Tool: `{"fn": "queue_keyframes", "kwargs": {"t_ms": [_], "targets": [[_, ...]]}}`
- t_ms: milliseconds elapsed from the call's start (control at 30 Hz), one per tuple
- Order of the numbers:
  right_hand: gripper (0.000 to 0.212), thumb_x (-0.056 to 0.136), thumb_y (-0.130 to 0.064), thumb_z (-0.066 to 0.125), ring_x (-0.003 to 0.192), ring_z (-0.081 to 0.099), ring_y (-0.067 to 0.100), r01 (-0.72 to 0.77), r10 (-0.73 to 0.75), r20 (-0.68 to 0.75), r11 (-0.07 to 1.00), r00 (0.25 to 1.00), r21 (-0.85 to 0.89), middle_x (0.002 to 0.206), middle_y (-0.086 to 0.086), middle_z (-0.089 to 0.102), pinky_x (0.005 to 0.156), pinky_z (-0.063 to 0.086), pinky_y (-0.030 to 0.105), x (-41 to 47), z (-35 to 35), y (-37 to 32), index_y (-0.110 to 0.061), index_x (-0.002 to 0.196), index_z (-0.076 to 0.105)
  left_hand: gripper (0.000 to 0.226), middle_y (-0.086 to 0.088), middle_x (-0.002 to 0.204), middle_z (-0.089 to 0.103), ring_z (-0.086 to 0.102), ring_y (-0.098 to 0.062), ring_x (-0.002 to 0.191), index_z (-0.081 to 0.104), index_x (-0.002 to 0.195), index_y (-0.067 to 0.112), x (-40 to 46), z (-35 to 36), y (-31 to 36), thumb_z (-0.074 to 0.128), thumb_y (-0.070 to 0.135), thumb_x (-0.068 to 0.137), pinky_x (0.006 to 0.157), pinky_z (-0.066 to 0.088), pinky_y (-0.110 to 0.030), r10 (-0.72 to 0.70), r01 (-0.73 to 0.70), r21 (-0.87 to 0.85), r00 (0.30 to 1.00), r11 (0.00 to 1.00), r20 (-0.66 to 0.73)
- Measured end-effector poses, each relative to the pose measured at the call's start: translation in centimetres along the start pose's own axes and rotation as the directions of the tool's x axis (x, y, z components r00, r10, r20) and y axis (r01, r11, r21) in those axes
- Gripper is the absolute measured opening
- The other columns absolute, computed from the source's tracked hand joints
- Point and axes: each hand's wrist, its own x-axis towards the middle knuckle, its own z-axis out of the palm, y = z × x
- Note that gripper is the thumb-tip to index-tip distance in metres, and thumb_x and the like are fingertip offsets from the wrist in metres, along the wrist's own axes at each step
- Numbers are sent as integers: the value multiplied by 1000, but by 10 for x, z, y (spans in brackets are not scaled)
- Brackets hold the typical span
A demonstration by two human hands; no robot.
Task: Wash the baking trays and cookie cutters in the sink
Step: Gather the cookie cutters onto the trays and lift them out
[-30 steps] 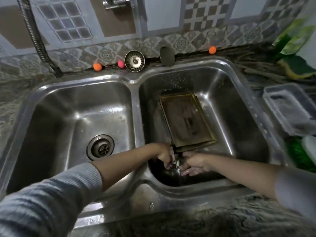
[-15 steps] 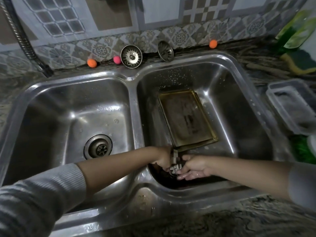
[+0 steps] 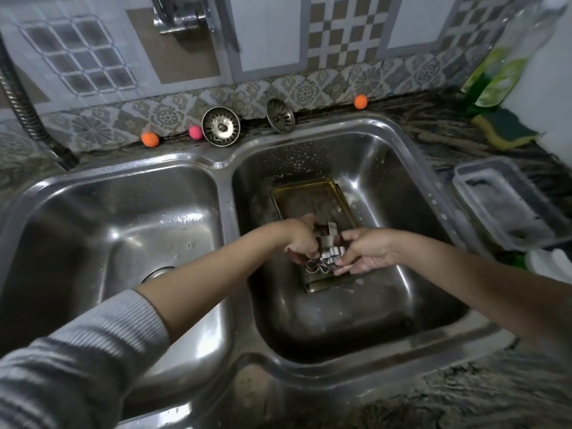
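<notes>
A dull, brass-edged baking tray (image 3: 312,202) lies flat in the right basin of the steel double sink (image 3: 227,193). Above its near half I hold a bunch of shiny metal cookie cutters (image 3: 328,252) between both hands. My left hand (image 3: 301,241) grips the bunch from the left with curled fingers. My right hand (image 3: 365,250) pinches it from the right. The hands cover the tray's near end and part of the cutters.
Two sink strainers (image 3: 220,126) lean on the back ledge with small orange and pink balls (image 3: 149,139). A tap (image 3: 179,13) hangs above. At the right stand a soap bottle (image 3: 495,78), a sponge (image 3: 504,131) and a grey plastic tub (image 3: 507,205). The left basin holds nothing.
Both hands have lifted the cookie cutters from the near end of the right basin up and away, over the tray. The camera has shifted a little too.
</notes>
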Motion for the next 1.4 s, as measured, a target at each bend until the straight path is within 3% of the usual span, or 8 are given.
{"fn": "queue_keyframes", "kwargs": {"t_ms": [67, 200, 333, 467, 600, 767, 1000, 1400], "targets": [[49, 86, 14, 56, 90, 67, 25, -25, 25, -22, 1000, 999, -18, 101, 9, 66, 86, 51, 31, 11, -8, -4, -12, 127, 51, 70, -13, 109, 54, 61, -22, 68, 24, 145, 19, 10, -2, 3, 62, 3, 87, 43, 51, -23, -3, 4, 30, 1000, 1000, -23], [53, 88, 11, 56, 95, 66, 27, -92, 87, -50, 990, 995, -105, 98, 5, 67, 90, 49, 32, 27, -14, 0, -13, 135, 45, 67, -11, 118, 57, 62, -28, 96, 34, 144, 19, 22, 5, 1, 62, 4, 86, 77, 54, -37, 12, -12, 55, 1000, 998, 2], [72, 85, -1, 67, 96, 64, 20, -97, 51, -148, 942, 988, -321, 116, 4, 65, 87, 50, 33, 28, -15, 1, -23, 145, 34, 61, -9, 128, 55, 57, -26, 112, 39, 141, 17, 33, 12, -9, 63, 20, 84, 82, 49, -26, 30, -5, 224, 993, 975, -110], [77, 80, 0, 70, 88, 56, 14, -7, -166, -291, 859, 942, -512, 116, 3, 55, 66, 50, 22, 28, -34, 3, -25, 144, 37, 75, -17, 149, 10, 25, -37, 135, 24, 145, 25, 37, 21, -25, 66, 35, 83, 105, 37, -36, -110, 138, 128, 972, 982, -206], [57, 88, -3, 64, 132, 43, 25, 155, -310, -457, 926, 834, -345, 144, 12, 44, 96, 39, 26, 38, -55, 17, -18, 140, 45, 105, -15, 148, -1, 38, -37, 129, -4, 150, 33, 39, 32, -38, 73, 41, 78, 105, 43, -39, -176, 154, -117, 962, 981, -209], [53, 95, -22, 56, 140, 33, 24, 156, -281, -415, 938, 865, -310, 151, 2, 36, 113, 31, 41, 62, -57, 37, -29, 144, 38, 122, -11, 158, 13, 40, -33, 134, -24, 146, 29, 55, 44, -47, 75, 42, 76, 107, 41, -40, -184, 136, -317, 975, 939, -127], [48, 95, -23, 56, 141, 30, 23, 194, -304, -443, 941, 843, -277, 154, 1, 33, 110, 29, 37, 67, -43, 42, -30, 141, 43, 128, -11, 157, 16, 27, -28, 141, -31, 142, 32, 60, 53, -52, 77, 38, 73, 112, 31, -32, -223, 157, -429, 969, 890, -108], [77, 54, -69, 73, 139, 17, 28, 367, -504, -393, 851, 769, -374, 144, 4, 20, 114, 25, 37, 39, -38, 49, -65, 125, 43, 110, -11, 150, 28, 38, -26, 134, 7, 120, 80, 53, 58, -60, 71, 45, 37, 110, 38, -39, -81, -19, -484, 979, 875, -185]]}}
